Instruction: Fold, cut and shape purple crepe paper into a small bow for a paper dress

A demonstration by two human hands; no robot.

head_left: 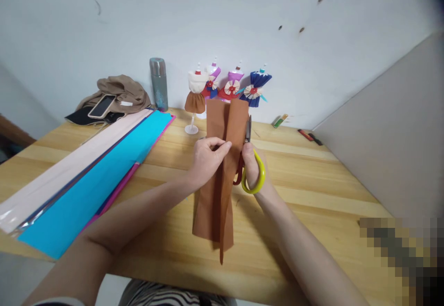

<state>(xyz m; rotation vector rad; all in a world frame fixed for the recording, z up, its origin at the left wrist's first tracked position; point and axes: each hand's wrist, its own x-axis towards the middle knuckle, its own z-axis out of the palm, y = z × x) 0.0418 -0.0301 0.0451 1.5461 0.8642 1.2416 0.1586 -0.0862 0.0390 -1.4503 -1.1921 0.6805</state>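
A long sheet of brown paper (pixel 229 172), folded lengthwise, is held upright in front of the person, above a wooden table (pixel 312 204); whether its lower end is touching the tabletop cannot be told. A loose edge of the fold is pinched between the thumb and fingers of the left hand (pixel 210 158), about midway along the sheet, with paper running above and below the grip. By the right hand (pixel 251 162), a pair of scissors (pixel 262 176) is gripped, the thumb being passed through the yellow loop (the other loop is red). The blades are pointed upward and away, along the sheet's right edge; whether the right fingers, mostly hidden, are touching the paper cannot be told.

Just beyond the sheet, a miniature dress figure (pixel 195 102) in a white top and brown skirt is set on a white stand. Behind it three more figures (pixel 255 84) are grouped, trimmed with pleated rosettes. To their left a metal thermos (pixel 159 84) is stood near the wall. Farther left, a smartphone (pixel 102 106) is laid on a black cap (pixel 81 116), beside a bundled brown cloth (pixel 114 88). Bright blue paper (pixel 104 181) and pale pink paper (pixel 69 167) are spread lengthwise along the table's left side.
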